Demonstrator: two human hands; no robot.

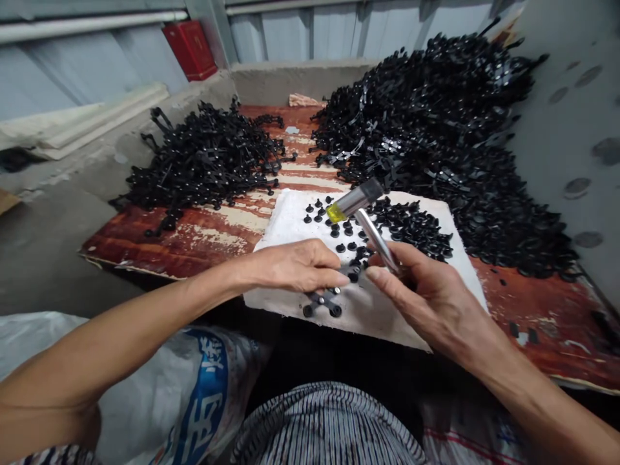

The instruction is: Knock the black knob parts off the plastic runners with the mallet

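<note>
A small hammer [375, 236] with a metal handle and a clear yellow face is gripped in my right hand [431, 290], its head raised over the board. My left hand [300, 265] is closed on a black jointed linkage piece [322, 302] with round feet, low over the white board [276, 297]. The left fingers cover part of the piece. Just beyond both hands, small black round studs [347, 228] stand loosely spread on the board. More studs lie heaped [416, 226] on its right side, beyond my right hand.
A pile of black linkage parts [203, 155] lies on the left of the worn red table [159, 248]. A far larger heap [426, 116] fills the right. A red box [190, 50] sits on the back-left ledge. White sacks [140, 394] stand below the table's front edge.
</note>
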